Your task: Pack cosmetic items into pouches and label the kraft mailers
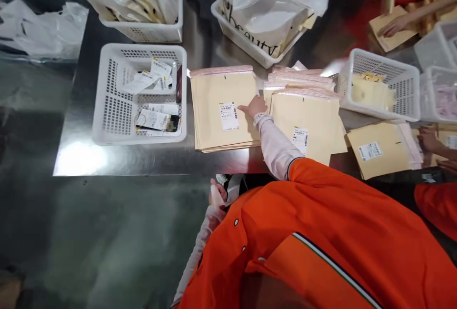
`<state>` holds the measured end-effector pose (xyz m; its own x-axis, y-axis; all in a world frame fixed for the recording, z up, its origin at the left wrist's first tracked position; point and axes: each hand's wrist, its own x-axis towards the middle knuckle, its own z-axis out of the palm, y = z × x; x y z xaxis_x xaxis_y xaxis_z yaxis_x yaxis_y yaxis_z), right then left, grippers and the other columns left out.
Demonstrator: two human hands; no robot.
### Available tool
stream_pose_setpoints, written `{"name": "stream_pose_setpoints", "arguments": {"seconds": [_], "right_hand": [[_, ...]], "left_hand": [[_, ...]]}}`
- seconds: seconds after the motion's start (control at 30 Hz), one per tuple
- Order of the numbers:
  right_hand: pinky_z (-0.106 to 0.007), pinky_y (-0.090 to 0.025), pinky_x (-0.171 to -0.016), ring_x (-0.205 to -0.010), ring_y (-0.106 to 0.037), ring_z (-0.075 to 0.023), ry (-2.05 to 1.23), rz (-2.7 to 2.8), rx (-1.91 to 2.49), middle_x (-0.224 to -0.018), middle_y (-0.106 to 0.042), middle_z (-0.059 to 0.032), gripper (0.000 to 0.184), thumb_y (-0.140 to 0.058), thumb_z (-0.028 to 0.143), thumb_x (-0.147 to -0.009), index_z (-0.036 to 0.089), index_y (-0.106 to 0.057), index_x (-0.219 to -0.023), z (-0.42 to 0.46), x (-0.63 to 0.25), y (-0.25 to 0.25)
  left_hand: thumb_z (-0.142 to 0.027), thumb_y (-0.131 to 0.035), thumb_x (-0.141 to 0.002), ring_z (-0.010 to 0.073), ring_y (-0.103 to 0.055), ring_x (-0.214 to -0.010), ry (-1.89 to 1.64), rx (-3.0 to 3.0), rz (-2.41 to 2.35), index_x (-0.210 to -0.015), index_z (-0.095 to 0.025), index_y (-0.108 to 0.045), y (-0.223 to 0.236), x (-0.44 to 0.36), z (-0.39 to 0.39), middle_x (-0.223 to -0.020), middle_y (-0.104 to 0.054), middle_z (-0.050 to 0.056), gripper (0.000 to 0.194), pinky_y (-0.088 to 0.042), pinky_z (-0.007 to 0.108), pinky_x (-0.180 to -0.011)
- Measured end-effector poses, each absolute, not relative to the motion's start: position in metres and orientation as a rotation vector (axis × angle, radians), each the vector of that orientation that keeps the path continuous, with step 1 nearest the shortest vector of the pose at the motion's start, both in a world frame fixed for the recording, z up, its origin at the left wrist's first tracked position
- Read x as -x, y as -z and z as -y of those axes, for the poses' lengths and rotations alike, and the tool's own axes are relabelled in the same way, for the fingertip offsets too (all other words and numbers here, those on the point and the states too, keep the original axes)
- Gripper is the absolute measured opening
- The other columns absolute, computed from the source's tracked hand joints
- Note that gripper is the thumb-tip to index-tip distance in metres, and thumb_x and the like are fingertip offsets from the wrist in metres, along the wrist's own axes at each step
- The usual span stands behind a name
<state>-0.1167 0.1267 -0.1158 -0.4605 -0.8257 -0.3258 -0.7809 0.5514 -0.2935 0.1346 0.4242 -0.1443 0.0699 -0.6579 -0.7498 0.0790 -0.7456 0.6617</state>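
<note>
My right hand (257, 106) rests at the right edge of a stack of cream padded envelopes (207, 104). One digit stretches out flat beside the white printed label (229, 116) on the top envelope; the other fingers are partly hidden. Below the table edge, my left hand (218, 193) is closed around a small whitish strip (215, 196), whose kind I cannot make out. To the right of my right hand lies a second pile of padded envelopes (317, 114), the top one bearing a label (300, 139) partly covered by my sleeve.
A white basket (102, 109) with printed slips and a dark device stands left. Behind are baskets (157, 33) (243, 44) stuffed with white plastic bags. Rightward are another basket (403, 85), a labelled envelope (382, 149) and co-workers' hands (392, 27) (430, 140). The metal table's edge (143, 168) is near me.
</note>
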Motion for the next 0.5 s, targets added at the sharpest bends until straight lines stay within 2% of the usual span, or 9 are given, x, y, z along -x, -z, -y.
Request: {"name": "stream_pose_setpoints", "arguments": {"seconds": [0.13, 0.23, 0.3, 0.43, 0.5], "right_hand": [[-0.057, -0.035, -0.120, -0.138, -0.044, -0.0378, 0.429, -2.355, 1.322, -0.146, -0.052, -0.0268, 0.076, -0.085, 0.031, -0.085, 0.003, -0.049, -0.145, -0.131, 0.108, 0.101], [-0.036, -0.040, -0.119, -0.133, -0.050, -0.0224, 0.644, -2.293, 1.364, -0.147, -0.055, -0.0138, 0.056, -0.069, 0.020, -0.095, 0.011, -0.049, -0.146, -0.133, 0.117, 0.086], [-0.028, -0.043, -0.114, -0.129, -0.053, -0.0173, 0.726, -2.291, 1.342, -0.147, -0.055, -0.0114, 0.054, -0.064, 0.021, -0.098, 0.012, -0.046, -0.148, -0.148, 0.149, 0.074], [-0.035, -0.049, -0.105, -0.119, -0.061, -0.0240, 0.895, -2.358, 1.178, -0.136, -0.062, -0.0150, 0.064, -0.072, 0.025, -0.087, 0.011, -0.049, -0.145, -0.221, 0.266, 0.050], [-0.041, -0.049, -0.105, -0.118, -0.062, -0.0275, 0.795, -2.477, 1.033, -0.133, -0.064, -0.0197, 0.067, -0.074, 0.024, -0.082, 0.007, -0.052, -0.144, -0.259, 0.319, 0.039]], "left_hand": [[-0.114, -0.037, -0.052, 0.0117, -0.024, -0.035, 1.959, -1.623, 0.666, -0.051, -0.026, -0.024, 0.131, -0.136, -0.398, -0.042, -0.019, -0.001, 0.088, -0.024, 0.031, -0.036], [-0.111, -0.047, -0.052, 0.0111, -0.023, -0.037, 1.995, -1.541, 0.745, -0.050, -0.024, -0.022, 0.117, -0.132, -0.380, -0.045, -0.015, -0.001, 0.091, -0.020, 0.031, -0.040], [-0.108, -0.052, -0.054, 0.0107, -0.024, -0.040, 1.986, -1.528, 0.793, -0.049, -0.023, -0.022, 0.107, -0.132, -0.372, -0.047, -0.017, 0.000, 0.091, -0.019, 0.032, -0.042], [-0.104, -0.053, -0.061, 0.0110, -0.024, -0.043, 1.932, -1.505, 0.832, -0.048, -0.022, -0.024, 0.089, -0.139, -0.361, -0.048, -0.020, 0.001, 0.088, -0.018, 0.034, -0.045], [-0.102, -0.051, -0.067, 0.0107, -0.022, -0.044, 1.905, -1.465, 0.846, -0.049, -0.022, -0.024, 0.080, -0.141, -0.353, -0.049, -0.019, 0.001, 0.087, -0.017, 0.033, -0.046]]}}
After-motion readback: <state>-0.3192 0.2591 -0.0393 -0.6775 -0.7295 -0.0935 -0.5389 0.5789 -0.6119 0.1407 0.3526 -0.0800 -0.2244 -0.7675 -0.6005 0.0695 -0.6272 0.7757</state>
